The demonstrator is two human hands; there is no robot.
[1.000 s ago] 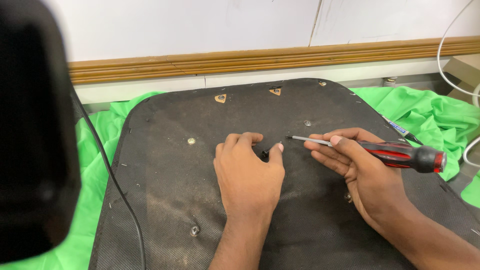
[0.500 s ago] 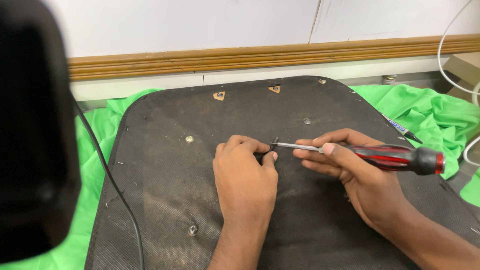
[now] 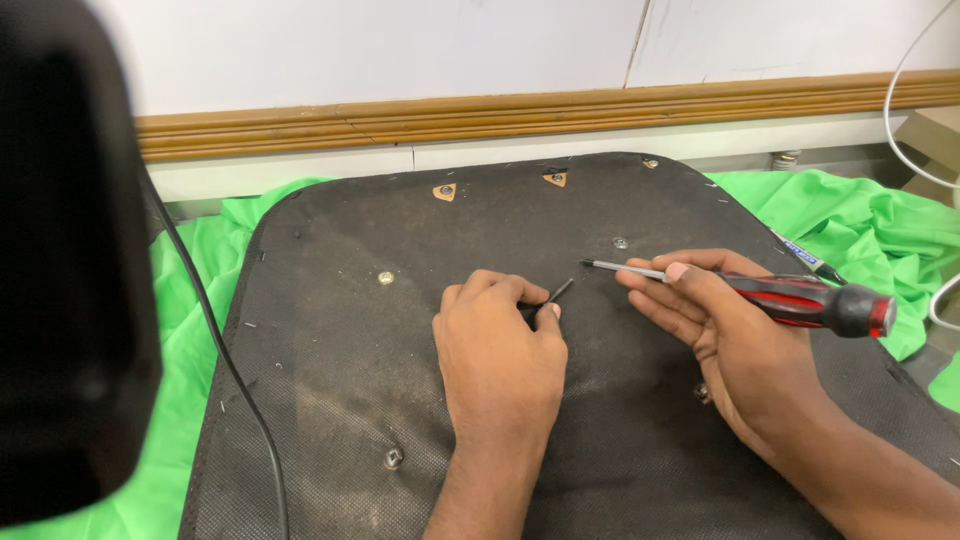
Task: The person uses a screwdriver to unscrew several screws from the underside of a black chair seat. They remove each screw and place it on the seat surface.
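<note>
Black cable (image 3: 235,390) trails down the left edge of the dark fabric panel (image 3: 340,340). Mid-panel, left hand (image 3: 500,355) is pinching a small black pin (image 3: 556,293); just right, right hand (image 3: 735,335) grips a red-and-black screwdriver (image 3: 790,297), tip pointing left, apart from the pin.

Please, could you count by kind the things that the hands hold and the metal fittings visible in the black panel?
Screwdriver in right hand: 1
Thin black piece in left hand: 1
Round metal fittings in black panel: 5
Total: 7
</note>
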